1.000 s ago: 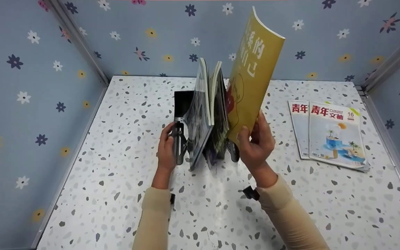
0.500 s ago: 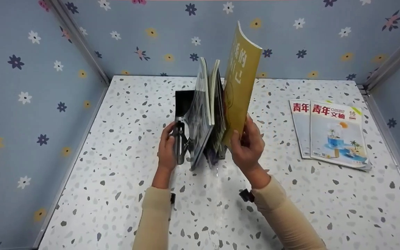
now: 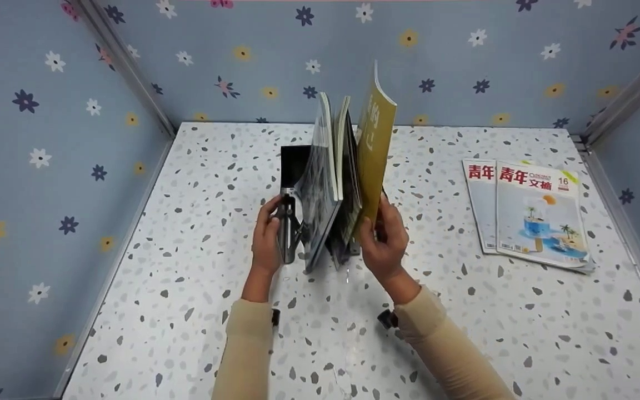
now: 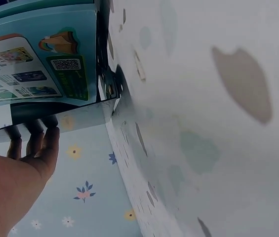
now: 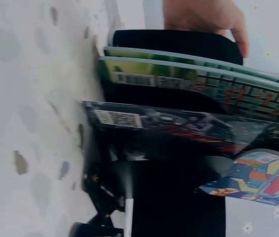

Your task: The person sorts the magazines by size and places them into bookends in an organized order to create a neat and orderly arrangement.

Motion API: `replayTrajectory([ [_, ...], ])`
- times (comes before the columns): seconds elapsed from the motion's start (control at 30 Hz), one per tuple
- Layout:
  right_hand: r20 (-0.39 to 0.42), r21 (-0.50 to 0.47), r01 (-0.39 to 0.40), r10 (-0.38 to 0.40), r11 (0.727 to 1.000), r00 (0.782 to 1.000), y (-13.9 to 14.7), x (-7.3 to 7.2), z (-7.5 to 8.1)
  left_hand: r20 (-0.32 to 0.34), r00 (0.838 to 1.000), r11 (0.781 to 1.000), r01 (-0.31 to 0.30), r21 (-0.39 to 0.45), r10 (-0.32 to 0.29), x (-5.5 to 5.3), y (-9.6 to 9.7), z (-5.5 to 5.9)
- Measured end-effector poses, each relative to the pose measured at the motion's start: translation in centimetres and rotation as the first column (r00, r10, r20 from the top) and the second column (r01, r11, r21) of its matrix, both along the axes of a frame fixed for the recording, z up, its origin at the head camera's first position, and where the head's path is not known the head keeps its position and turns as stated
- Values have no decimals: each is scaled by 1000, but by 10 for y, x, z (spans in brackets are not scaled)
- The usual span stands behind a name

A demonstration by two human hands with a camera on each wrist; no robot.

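My left hand holds the outer left side of a black book rack; in the left wrist view its fingertips touch the glossy end panel. Several thin magazines stand upright and lean slightly in the rack. Between thumb and fingers, my right hand pinches the lower near edge of a yellow magazine. This one is upright at the right of the others and rises above them. A colourful cover of it shows in the right wrist view, above the rack's bare black section.
Two overlapping magazines lie flat on the speckled table at the right. Flower-patterned panels enclose the table at the back and both sides.
My right hand has carried the yellow magazine left and down, closer to the upright magazines in the rack. The left hand has stayed on the rack's left side.
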State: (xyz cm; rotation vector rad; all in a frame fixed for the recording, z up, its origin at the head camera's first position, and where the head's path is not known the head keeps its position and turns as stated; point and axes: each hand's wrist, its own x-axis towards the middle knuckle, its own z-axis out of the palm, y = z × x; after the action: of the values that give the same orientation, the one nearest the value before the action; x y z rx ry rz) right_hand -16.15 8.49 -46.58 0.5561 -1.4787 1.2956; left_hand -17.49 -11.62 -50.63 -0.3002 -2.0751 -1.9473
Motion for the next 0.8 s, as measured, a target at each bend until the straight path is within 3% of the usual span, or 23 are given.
replayTrajectory([
  [0.17, -38, 19, 25, -24, 1000, 999, 2, -7, -18, 3, 1000, 1000, -16, -18, 16, 0, 0, 1],
  [0.4, -93, 63, 6, 0, 998, 996, -1, -11, -24, -1, 1000, 1000, -15, -18, 15, 0, 0, -1],
  [0.63, -66, 63, 14, -9, 998, 998, -4, -14, -32, 25, 1000, 1000, 4, 4, -4, 0, -1, -1],
  [0.8, -13, 32, 32, -32, 999, 999, -8, -9, -37, 8, 1000, 1000, 5, 0, -5, 0, 0, 0],
])
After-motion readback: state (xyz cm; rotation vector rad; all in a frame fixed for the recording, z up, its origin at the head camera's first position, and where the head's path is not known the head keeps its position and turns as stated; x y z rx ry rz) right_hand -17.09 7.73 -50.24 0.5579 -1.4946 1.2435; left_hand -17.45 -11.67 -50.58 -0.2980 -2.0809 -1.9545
